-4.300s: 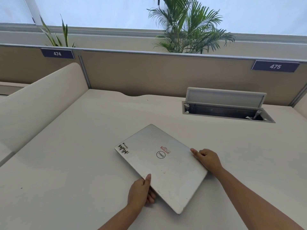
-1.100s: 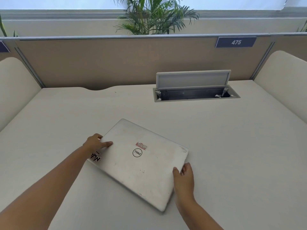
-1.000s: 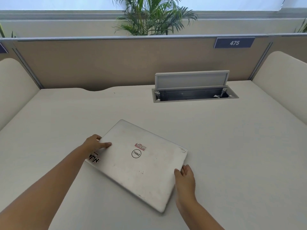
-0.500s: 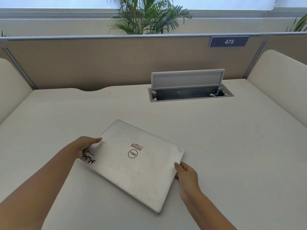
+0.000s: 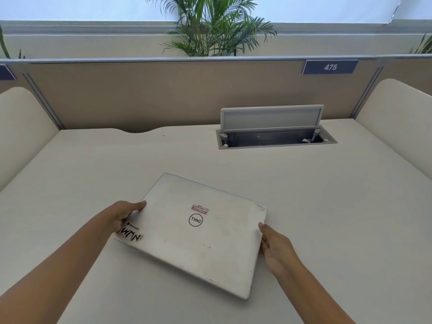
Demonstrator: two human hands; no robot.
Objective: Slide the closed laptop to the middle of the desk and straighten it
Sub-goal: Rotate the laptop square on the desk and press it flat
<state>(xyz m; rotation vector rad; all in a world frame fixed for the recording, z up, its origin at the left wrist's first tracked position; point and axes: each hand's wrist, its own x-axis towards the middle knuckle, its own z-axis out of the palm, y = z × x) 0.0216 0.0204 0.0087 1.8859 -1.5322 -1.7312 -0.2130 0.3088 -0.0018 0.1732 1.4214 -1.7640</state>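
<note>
A closed silver laptop (image 5: 198, 237) with a round logo and stickers lies flat on the cream desk (image 5: 327, 206), still skewed, its right side angled toward me. My left hand (image 5: 122, 213) grips its left edge just above the black-and-white sticker, thumb on top. My right hand (image 5: 274, 246) holds the right edge, fingers pressed against the side near the far right corner.
An open cable box with a raised grey lid (image 5: 272, 127) is sunk in the desk at the back right. A tan partition (image 5: 163, 94) with a plate marked 475 closes the back. Curved cream side screens (image 5: 397, 122) stand left and right.
The laptop has turned a little counter-clockwise and is less skewed. My left hand slid from on top of the lid to its left edge, uncovering the sticker; my right hand moved up the right edge.
</note>
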